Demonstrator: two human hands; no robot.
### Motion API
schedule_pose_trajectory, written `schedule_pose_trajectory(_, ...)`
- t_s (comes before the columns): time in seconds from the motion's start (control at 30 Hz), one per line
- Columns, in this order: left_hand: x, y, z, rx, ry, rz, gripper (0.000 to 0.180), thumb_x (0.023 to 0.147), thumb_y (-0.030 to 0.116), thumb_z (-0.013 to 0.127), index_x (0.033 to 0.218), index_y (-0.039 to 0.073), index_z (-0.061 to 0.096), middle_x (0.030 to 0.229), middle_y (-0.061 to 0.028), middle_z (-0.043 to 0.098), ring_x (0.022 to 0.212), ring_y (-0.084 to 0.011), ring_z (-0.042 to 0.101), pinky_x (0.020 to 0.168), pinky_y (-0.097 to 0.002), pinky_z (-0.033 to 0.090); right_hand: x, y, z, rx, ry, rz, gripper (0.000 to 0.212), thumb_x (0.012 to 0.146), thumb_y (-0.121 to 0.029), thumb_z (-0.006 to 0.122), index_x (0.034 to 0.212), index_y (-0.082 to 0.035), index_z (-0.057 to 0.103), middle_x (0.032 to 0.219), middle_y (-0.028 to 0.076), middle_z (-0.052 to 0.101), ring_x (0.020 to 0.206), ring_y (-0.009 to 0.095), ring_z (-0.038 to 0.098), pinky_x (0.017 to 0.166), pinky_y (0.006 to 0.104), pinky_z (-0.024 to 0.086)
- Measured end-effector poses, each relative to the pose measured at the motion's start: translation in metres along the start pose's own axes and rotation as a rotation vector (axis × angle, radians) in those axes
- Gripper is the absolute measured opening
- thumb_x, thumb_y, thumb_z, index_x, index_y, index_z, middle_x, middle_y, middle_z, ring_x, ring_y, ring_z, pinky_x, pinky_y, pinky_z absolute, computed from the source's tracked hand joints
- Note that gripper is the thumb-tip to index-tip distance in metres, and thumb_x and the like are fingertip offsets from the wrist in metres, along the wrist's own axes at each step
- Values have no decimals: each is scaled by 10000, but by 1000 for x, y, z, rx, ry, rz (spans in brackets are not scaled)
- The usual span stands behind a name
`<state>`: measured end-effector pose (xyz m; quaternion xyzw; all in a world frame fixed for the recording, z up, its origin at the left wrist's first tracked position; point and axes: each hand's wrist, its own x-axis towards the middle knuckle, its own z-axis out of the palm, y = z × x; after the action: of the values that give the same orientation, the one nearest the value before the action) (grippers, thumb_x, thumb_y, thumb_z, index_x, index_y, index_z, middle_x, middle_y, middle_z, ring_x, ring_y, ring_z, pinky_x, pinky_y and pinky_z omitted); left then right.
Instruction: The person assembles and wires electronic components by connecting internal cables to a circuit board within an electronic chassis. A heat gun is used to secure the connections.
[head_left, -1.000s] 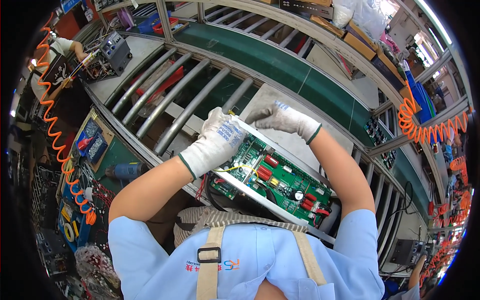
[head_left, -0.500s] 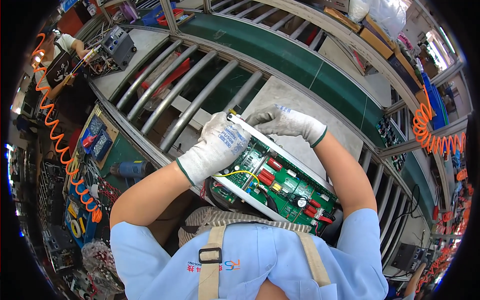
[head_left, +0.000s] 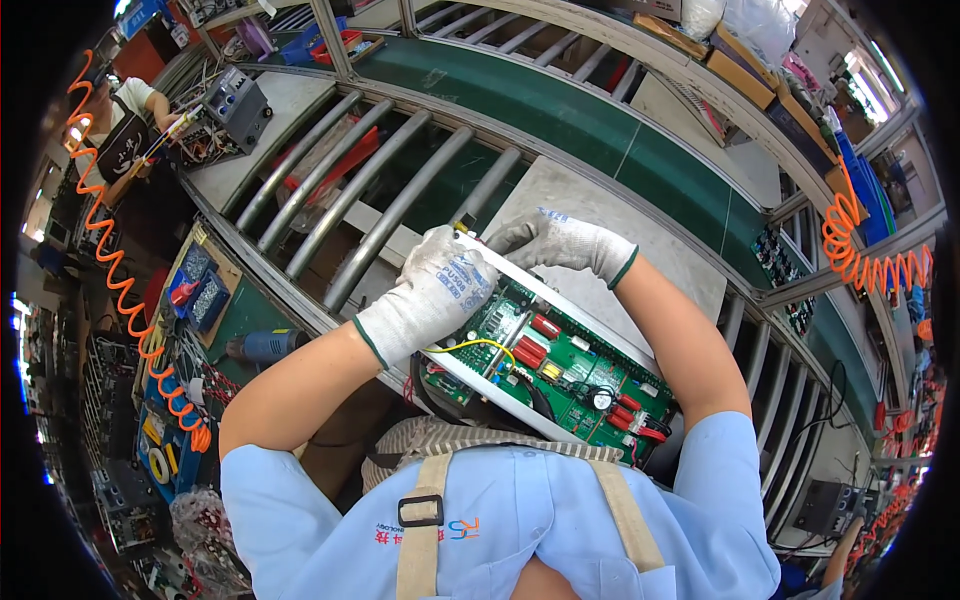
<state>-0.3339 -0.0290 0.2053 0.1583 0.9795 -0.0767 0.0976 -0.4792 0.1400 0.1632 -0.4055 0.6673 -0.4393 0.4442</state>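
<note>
An open electronic unit (head_left: 570, 358) with a green circuit board, white side rails, red components and a yellow wire lies slantwise in front of my body. My left hand (head_left: 447, 288), in a white knit glove, is closed at the unit's far left end, its curled fingertips largely hidden. Beside it, my right hand (head_left: 565, 247), gloved too, reaches over the long white rail (head_left: 590, 318). Its fingers are bent and drawn together at the same end. Whatever is between them is too small or hidden to name. A small brass-coloured part shows just beyond the left fingers.
A grey board (head_left: 570, 205) lies on the roller conveyor (head_left: 400, 190) beyond the unit. To the left are a blue power tool (head_left: 265, 346) and blue bins of small parts (head_left: 205, 295). Orange coiled hoses (head_left: 130, 300) hang at both sides. A co-worker (head_left: 130, 125) handles another unit at far left.
Both hands stay at the unit's far end, with only a slight shift of the right hand to the left. The co-worker's arms have moved a little.
</note>
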Motion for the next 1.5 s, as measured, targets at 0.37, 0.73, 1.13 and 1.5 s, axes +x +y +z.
schedule_pose_trajectory(0.37,-11,-11,4,-66,132,65,162,878,186,588,928,117,726,889,-100,725,878,-257,703,837,-400,525,10,-13,4,-178,-20,21,365,838,-200,795,1143,-15,721,992,46,741,884,108,658,827,287,541)
schedule_pose_trajectory(0.73,-18,-18,17,64,376,124,81,763,178,678,832,136,670,724,-32,656,734,-233,669,753,-403,497,9,-10,14,13,10,31,336,834,-197,809,1088,4,722,946,26,726,856,85,640,782,263,533)
schedule_pose_trajectory(1.13,-21,-21,7,102,282,128,127,872,163,577,883,131,699,826,-89,713,804,-246,681,819,-406,477,17,-9,17,-42,30,3,325,862,-234,781,1091,-13,718,940,31,724,848,92,636,754,275,528)
schedule_pose_trajectory(1.5,-47,-10,-6,-200,363,67,226,837,200,690,1051,129,690,1029,-92,697,858,-249,678,783,-423,442,20,-5,19,-35,-8,-56,321,870,-239,772,1089,-14,711,939,33,717,843,100,629,738,271,517)
